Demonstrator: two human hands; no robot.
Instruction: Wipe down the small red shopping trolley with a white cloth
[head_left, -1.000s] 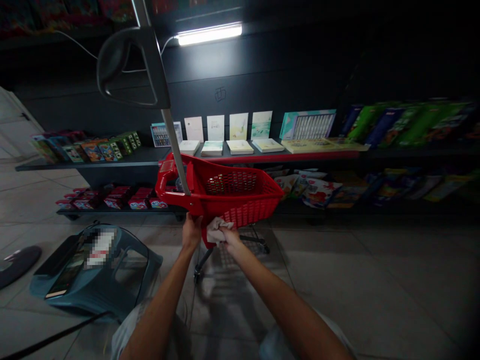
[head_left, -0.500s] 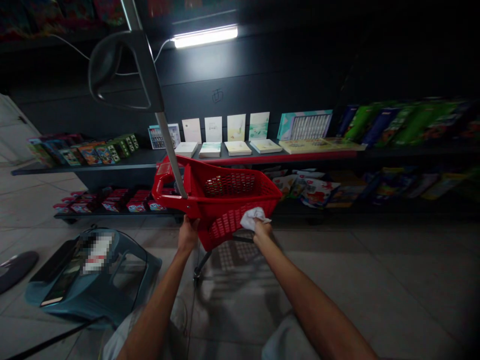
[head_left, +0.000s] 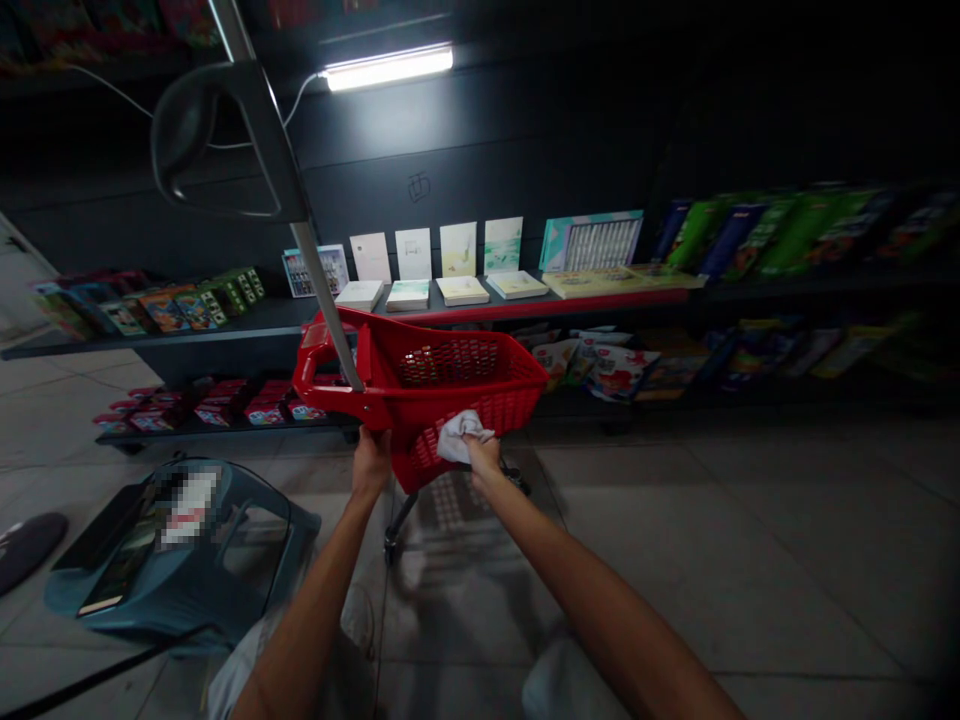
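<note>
A small red plastic shopping cart with perforated sides stands in front of me, a tall metal pole rising past its handle end. My left hand grips the cart's lower edge below the handle, some of its fingers hidden behind the plastic. In my right hand a crumpled white cloth is bunched, pressed against the near side wall of the basket. The fingertips under the cloth are out of sight.
A blue-grey machine with a black hose stands on the tiled floor at left. Behind the cart, a dark shelf holds booklets, small boxes and bagged goods. A tube light shines above.
My right hand has slid the cloth leftward along the basket's side, toward my left hand. My left hand keeps its place on the cart. The whole view has shifted slightly.
</note>
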